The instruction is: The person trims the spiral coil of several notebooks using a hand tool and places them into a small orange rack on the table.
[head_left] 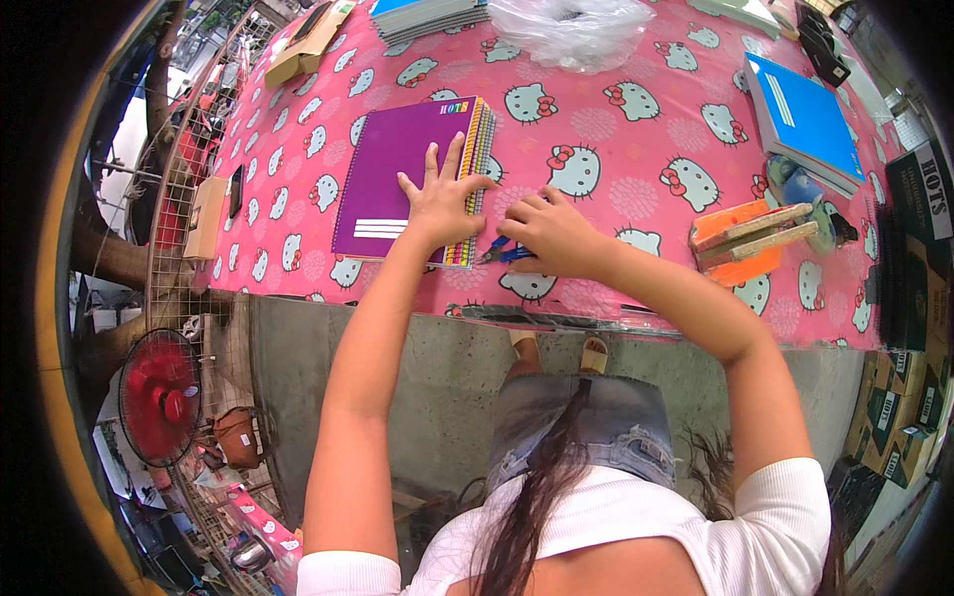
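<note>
A stack of purple spiral notebooks [383, 164] lies on the pink patterned tablecloth, its coiled right edge facing my right hand. My left hand [443, 207] rests on the top cover, fingers spread, near that coiled edge. Just right of the stack, my right hand [549, 233] is curled low over the cloth with its fingers bent around blue-handled pliers [514, 253]. The dark tips of the pliers point left toward the lower corner of the notebooks. Part of the handles is hidden under my palm.
Blue notebooks [805, 119] lie at the right, near an orange-and-wood block [750, 243]. At the back are another blue notebook stack [427, 22], a clear plastic bag [571, 35] and a cardboard box [306, 48]. A phone [236, 191] sits at the left edge.
</note>
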### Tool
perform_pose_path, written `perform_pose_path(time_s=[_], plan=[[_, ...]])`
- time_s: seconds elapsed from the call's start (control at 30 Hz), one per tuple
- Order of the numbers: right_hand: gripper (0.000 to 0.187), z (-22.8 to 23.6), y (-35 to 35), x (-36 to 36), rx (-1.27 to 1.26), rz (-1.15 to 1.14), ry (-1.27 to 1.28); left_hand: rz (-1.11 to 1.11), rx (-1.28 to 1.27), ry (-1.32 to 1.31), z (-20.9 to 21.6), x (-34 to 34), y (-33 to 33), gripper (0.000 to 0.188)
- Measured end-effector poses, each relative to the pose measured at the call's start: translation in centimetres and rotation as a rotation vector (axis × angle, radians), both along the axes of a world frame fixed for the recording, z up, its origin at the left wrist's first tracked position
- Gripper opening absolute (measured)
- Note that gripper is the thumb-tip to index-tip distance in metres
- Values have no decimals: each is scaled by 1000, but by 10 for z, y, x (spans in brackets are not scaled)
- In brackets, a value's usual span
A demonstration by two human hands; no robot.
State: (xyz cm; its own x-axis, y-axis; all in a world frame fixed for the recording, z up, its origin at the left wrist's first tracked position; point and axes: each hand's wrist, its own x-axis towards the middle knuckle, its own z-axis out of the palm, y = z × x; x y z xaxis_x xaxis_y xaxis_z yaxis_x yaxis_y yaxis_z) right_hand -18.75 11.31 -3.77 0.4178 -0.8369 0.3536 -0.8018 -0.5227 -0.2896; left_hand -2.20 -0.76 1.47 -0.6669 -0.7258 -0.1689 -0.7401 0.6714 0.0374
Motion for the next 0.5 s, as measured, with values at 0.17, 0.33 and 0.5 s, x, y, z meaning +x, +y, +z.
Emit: perform_pose_path(time_s=[0.17,0.33,0.5], plan=[[47,1,-7,13,73,4,-7,-1,11,20,-2,3,-2,49],[43,29,-33,9,742,-48,-199,-3,22,36,-2,2,-3,50],[47,56,-48,7,1356,-171,-415,12,25,25,-1,1,-1,55]])
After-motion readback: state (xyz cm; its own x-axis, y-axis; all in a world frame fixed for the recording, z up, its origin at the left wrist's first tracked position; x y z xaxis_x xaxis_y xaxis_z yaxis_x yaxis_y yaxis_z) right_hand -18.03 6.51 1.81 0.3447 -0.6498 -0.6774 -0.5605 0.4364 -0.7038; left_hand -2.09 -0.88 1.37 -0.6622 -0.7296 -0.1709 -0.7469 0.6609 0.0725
